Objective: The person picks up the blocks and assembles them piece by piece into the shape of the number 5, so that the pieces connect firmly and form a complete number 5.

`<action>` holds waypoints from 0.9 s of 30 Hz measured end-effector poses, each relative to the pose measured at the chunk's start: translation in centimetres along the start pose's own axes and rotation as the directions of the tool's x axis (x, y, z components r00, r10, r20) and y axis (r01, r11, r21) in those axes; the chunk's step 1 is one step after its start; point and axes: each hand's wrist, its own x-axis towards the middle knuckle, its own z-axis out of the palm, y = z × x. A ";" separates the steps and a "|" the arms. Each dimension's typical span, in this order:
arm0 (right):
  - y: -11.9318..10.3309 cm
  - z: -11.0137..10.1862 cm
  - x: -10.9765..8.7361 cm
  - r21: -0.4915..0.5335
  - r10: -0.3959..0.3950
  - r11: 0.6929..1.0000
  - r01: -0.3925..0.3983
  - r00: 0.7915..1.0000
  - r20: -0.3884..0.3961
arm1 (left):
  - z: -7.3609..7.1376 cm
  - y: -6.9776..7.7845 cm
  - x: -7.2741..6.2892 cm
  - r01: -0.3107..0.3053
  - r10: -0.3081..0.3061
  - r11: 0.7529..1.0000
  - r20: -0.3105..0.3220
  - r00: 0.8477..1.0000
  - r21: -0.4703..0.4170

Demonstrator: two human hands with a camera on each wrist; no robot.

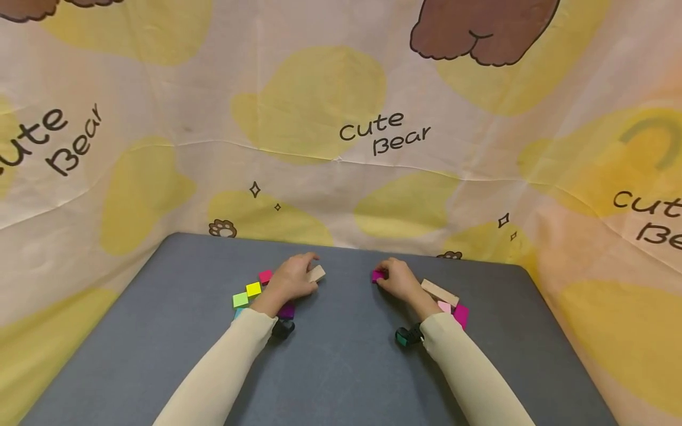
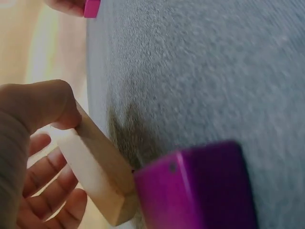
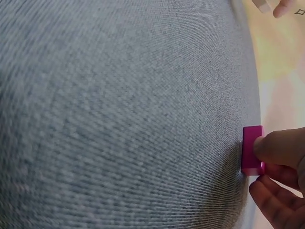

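My left hand point(image 1: 292, 279) pinches a plain wooden block point(image 2: 97, 164) between thumb and fingers, tilted over the dark grey table. A purple block point(image 2: 195, 186) lies right by the wooden block's lower end in the left wrist view. Across the middle gap, my right hand point(image 1: 398, 279) pinches a small magenta block point(image 3: 252, 150), thumb on its near face and fingers behind. In the head view this magenta block point(image 1: 377, 276) shows just left of the right fingertips. Part of the wooden block is hidden under the left thumb.
Beside the left forearm lie red point(image 1: 265, 276), yellow point(image 1: 253, 289) and light green point(image 1: 240, 300) blocks, with a blue one partly covered by the sleeve. Near the right wrist are a long wooden block point(image 1: 440, 292), a pink block point(image 1: 444, 306) and a magenta block point(image 1: 461, 316). A printed cloth hangs behind the table.
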 end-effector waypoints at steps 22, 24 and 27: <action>-0.1 0.1 0.1 -0.030 0.016 0.999 -0.017 1.000 -0.006 | 2.4 2.4 2.3 -0.157 0.157 0.986 -0.006 0.988 0.051; -0.1 0.1 0.1 -0.028 0.011 1.000 -0.011 1.000 -0.010 | 2.6 2.7 2.6 -0.171 0.172 0.983 -0.005 0.985 0.069; 0.0 0.0 0.1 -0.018 0.009 1.000 -0.010 1.000 -0.011 | 3.1 3.2 3.1 -0.191 0.191 0.980 -0.003 0.982 0.057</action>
